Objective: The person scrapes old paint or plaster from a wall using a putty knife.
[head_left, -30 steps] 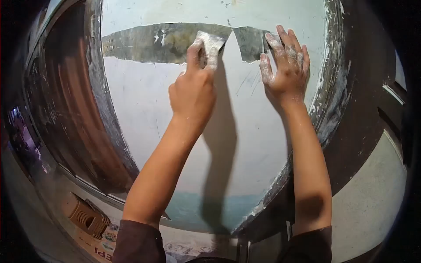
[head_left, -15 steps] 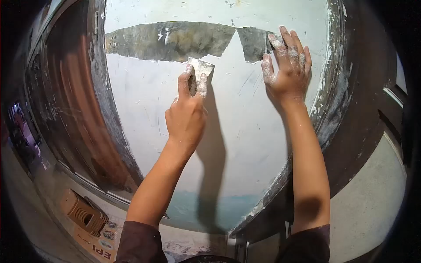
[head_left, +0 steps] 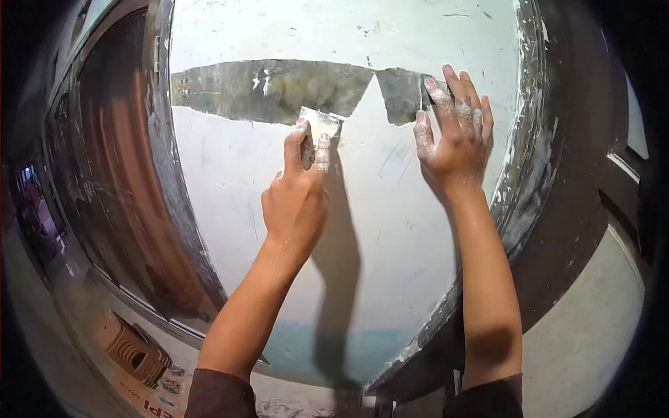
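Observation:
My left hand (head_left: 298,198) grips a putty knife (head_left: 323,122), its wide blade dusted white and its handle mostly hidden by my fingers. The blade lies against the wall panel (head_left: 376,230) at the lower edge of a bare grey-brown patch (head_left: 230,87). To the right, my right hand (head_left: 458,136) rests on the panel with fingers spread, white powder coating them. Its fingertips reach the right end of a second grey patch (head_left: 403,97). Between the two patches, a pointed strip of white coating (head_left: 375,111) remains.
A dark, paint-flecked frame borders the panel on its left (head_left: 178,153) and right (head_left: 533,167). Reddish-brown curtain-like cloth (head_left: 129,153) hangs at the left. Stacked brown plastic stools (head_left: 132,352) stand low at the left, beside a printed cardboard sheet (head_left: 132,390).
The wall appears lower in view as the camera tilts upward. The putty knife has slid slightly up the panel, so its blade now overlaps the patch. My right hand stays spread against the wall.

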### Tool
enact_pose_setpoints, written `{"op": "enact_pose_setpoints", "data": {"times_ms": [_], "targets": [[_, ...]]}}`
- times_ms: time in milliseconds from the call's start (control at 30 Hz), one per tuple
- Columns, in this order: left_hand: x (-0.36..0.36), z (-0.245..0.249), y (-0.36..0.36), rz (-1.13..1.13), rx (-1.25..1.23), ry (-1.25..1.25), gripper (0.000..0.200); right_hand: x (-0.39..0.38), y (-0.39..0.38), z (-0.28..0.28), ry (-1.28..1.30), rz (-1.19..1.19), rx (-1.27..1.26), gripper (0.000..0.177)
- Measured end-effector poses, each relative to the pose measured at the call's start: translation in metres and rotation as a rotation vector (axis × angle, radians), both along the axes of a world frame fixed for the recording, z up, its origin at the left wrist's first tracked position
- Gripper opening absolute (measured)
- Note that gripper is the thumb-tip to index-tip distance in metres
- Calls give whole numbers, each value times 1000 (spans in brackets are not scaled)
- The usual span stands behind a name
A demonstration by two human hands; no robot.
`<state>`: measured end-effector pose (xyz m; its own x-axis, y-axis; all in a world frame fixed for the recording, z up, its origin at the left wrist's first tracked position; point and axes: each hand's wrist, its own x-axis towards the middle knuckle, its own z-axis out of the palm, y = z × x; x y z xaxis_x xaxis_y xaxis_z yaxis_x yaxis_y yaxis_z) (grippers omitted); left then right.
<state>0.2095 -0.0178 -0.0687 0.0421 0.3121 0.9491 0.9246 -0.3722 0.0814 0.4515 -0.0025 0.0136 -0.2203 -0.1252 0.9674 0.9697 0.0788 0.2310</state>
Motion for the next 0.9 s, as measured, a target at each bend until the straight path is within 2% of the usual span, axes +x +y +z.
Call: {"op": "enact_pose_setpoints", "data": {"times_ms": [167, 233, 267, 367, 533, 567, 600, 667, 733, 800, 900], "targets": [[3, 17, -7, -12, -5, -35, 56, 1, 0, 0, -3, -13, -2, 45], [5, 28, -3, -44, 43, -33, 51, -1, -4, 0, -1, -6, -25, 45], [8, 32, -6, -23, 49, -52, 43, 0, -4, 1, -5, -12, -28, 45], [4, 23, -3, -28, 8, -35, 42, 1, -2, 0, -2, 6, -46, 45], [1, -4, -6, -40, 45, -37, 47, 1, -1, 0, -7, -10, -9, 44], [-1, -7, -11, 13, -50, 11, 65, 2, 0, -1, -8, -8, -17, 44], [0, -7, -10, 15, -55, 10, 65, 2, 1, -1, -10, 5, -8, 45], [3, -5, -8, -4, 34, -4, 51, 2, 3, 0, -16, 20, -2, 46], [4, -2, -5, -20, 13, -24, 17, 3, 4, 0, -10, -16, 22, 43], [6, 3, -8, -15, -34, -28, 34, 3, 2, -1, -10, -5, 21, 43], [6, 1, -13, -19, -7, -30, 34, 4, 3, 0, -27, 29, 35, 42]]}}
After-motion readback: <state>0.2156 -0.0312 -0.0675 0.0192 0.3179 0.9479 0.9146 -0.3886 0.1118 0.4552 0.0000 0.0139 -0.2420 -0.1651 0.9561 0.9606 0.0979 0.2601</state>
